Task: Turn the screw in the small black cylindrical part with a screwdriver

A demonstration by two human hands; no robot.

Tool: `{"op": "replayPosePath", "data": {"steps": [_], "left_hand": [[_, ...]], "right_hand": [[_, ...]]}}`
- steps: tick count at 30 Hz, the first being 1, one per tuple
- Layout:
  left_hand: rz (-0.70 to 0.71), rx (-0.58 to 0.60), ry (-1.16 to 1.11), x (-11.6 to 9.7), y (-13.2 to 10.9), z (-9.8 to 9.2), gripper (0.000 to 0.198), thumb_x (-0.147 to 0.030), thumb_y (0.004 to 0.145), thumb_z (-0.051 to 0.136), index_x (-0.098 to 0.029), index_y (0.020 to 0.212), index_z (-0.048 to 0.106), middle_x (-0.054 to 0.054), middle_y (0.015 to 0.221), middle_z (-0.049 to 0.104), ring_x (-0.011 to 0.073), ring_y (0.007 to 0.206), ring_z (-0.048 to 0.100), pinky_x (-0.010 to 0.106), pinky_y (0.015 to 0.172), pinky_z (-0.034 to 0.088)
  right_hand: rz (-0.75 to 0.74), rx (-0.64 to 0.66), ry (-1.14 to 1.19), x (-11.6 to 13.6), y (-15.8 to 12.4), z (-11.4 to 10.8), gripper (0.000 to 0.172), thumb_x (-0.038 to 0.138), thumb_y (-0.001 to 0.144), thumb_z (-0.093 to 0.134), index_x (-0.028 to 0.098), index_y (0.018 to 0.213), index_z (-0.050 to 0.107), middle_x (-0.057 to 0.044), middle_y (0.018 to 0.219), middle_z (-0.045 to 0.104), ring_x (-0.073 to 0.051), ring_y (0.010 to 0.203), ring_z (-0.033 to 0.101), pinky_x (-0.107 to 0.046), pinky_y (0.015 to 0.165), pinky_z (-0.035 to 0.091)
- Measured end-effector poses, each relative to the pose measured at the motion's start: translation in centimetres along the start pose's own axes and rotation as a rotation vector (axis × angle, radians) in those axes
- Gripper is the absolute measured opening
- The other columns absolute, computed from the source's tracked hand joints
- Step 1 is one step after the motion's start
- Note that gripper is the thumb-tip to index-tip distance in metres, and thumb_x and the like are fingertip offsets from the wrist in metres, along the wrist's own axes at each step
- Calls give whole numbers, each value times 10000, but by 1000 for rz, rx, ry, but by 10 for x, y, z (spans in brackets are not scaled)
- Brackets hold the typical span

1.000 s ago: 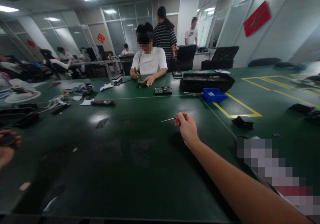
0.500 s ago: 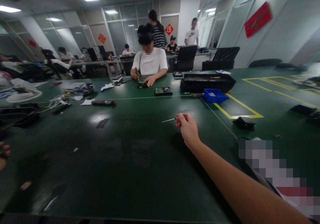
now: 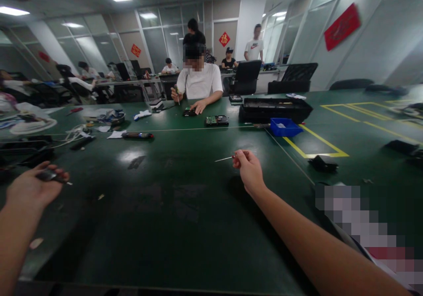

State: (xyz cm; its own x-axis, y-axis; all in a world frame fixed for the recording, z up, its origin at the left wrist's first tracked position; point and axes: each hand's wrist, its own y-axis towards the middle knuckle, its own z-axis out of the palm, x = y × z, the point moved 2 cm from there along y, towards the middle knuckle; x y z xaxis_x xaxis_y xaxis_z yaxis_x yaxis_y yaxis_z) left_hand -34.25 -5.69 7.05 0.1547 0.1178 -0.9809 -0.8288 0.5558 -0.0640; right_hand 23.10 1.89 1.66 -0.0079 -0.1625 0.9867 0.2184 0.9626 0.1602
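My right hand (image 3: 249, 166) is closed over the middle of the table, above its surface. From its fingers a thin screwdriver (image 3: 224, 159) points left, with a bit of red showing at the grip; most of the handle is hidden. At the left edge my left hand (image 3: 36, 185) is turned palm up, with its fingers curled round a dark oblong object (image 3: 50, 175). A short light tip sticks out of that object to the right; its kind is unclear. Both hands hover over the dark green table (image 3: 158, 247), well apart.
Across the table a person in white (image 3: 201, 80) holds a screwdriver over a hard drive (image 3: 189, 111). Another hard drive (image 3: 216, 120) lies nearby. A blue bin (image 3: 286, 127) stands before a long black tray (image 3: 276, 110). A dark cylindrical tool (image 3: 137, 135) lies left; a black block (image 3: 324, 163) right.
My left hand has come into view from the left edge, carrying the dark object. My right hand stays almost still with the screwdriver. The person opposite has lifted their screwdriver slightly off the drive.
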Motion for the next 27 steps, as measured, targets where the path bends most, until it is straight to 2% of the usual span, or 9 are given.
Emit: {"op": "replayPosePath", "data": {"steps": [3,5,8,12,17,22,27], "left_hand": [[-29,189,-85,9,-11,26,230,11,760,415,-141,859,557,3,654,541,99,614,516,221,601,502],[-53,284,-110,14,-27,46,262,-9,718,440,-144,890,583,18,688,551,120,641,535,244,602,516],[-116,391,-147,20,-58,80,298,-38,673,466,-143,918,599,30,724,547,139,655,536,261,598,512],[-182,501,-163,34,-98,124,319,-41,693,491,-144,974,599,31,759,543,144,641,527,266,599,507],[-198,689,-141,49,-146,171,373,-49,665,531,-130,1020,615,46,791,560,149,663,550,240,594,490],[-197,817,-177,52,-196,211,356,-77,660,523,-124,1002,610,44,771,563,147,661,546,243,610,478],[-169,926,-138,61,-233,236,398,-94,656,496,-138,1040,588,40,784,578,146,662,551,254,627,447]], "right_hand": [[8,3,7,4,-2,1,233,442,907,582,223,928,660,-46,835,662,-187,707,597,-336,667,501],[15,0,14,5,-2,1,228,436,908,580,223,928,660,-40,826,654,-184,707,590,-333,668,494],[14,-9,35,4,-1,3,217,430,897,593,221,911,654,-25,800,644,-174,692,577,-325,664,480],[2,-16,51,2,0,3,229,450,870,621,225,895,653,-16,778,645,-172,675,572,-325,658,470],[5,-8,48,0,2,3,236,448,886,610,218,911,655,-14,779,640,-166,682,571,-321,668,471],[-3,-8,50,-3,3,3,242,454,889,613,217,916,655,-12,780,639,-163,681,571,-311,666,473],[-7,2,17,-1,1,2,256,464,898,600,218,936,658,-29,816,653,-172,697,586,-315,673,491]]}}
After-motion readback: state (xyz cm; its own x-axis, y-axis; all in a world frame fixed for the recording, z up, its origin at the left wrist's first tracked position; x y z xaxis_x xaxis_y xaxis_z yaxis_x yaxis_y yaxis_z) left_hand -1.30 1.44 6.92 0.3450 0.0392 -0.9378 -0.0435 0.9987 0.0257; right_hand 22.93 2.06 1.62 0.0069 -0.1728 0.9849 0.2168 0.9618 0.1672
